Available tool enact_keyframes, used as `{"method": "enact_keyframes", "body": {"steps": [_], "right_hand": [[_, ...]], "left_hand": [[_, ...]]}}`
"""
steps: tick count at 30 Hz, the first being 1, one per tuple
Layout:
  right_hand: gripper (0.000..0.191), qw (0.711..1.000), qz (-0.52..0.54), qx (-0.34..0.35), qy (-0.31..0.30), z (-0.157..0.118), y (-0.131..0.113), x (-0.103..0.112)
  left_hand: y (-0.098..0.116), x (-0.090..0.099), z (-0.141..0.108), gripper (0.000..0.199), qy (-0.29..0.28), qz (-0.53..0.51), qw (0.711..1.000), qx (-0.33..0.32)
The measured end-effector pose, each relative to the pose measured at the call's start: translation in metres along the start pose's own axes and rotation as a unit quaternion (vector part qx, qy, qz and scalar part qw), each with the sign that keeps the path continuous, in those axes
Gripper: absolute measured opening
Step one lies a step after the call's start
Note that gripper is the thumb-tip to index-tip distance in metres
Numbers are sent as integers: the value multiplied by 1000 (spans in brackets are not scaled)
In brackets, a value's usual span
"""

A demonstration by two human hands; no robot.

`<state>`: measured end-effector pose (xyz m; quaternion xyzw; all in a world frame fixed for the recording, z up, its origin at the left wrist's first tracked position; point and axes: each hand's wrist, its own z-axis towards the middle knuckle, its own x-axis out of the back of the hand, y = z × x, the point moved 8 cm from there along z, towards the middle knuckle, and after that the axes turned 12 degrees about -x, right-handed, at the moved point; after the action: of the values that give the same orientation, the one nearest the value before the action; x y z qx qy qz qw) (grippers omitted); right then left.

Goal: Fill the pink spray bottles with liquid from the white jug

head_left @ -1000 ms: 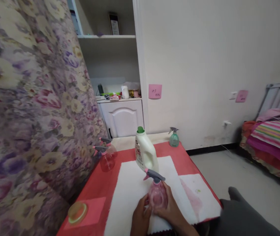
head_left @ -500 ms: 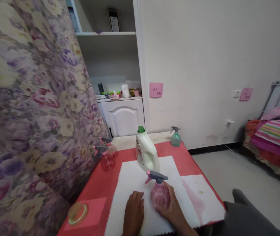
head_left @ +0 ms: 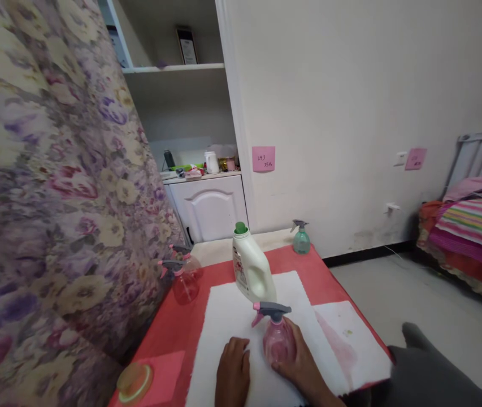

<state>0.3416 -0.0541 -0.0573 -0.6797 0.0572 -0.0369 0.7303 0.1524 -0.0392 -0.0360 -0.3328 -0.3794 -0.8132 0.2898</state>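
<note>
My right hand (head_left: 302, 362) is wrapped round a pink spray bottle (head_left: 278, 341) with a grey and pink trigger head. The bottle stands upright over the white sheet (head_left: 215, 322), its nozzle pointing left. Left of it, my left hand (head_left: 233, 370) rests on the sheet, fingers loosely bent and holding nothing; it is apart from the bottle. Just beyond the spray bottle stands a pale green detergent jug (head_left: 251, 268) with a green cap.
Two clear pink spray bottles (head_left: 185, 287) stand at the table's left edge, by a floral curtain (head_left: 75, 198). A green spray bottle (head_left: 302, 242) stands at the far right corner. A round yellowish lid-like object (head_left: 134, 383) lies front left. A stained white paper (head_left: 342, 333) lies right.
The view has shifted slightly. Both hands look almost unmoved, with the right one still round the pink spray bottle.
</note>
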Motion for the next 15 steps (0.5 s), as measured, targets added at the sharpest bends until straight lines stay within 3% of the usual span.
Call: {"method": "enact_keyframes", "body": {"steps": [4,8,15], "right_hand": [[76,1000,9,1,2,2,-5,15],[84,999,46,23,-12,20,-18,47],[85,999,21,7,47,85,-22,140]], "left_hand": [[0,1,-1,26,0,5,1000,4],[-3,-1,-1,28,-4,6,1000,5],[-14,-5,-2,28,12,7,1000,-5]]}}
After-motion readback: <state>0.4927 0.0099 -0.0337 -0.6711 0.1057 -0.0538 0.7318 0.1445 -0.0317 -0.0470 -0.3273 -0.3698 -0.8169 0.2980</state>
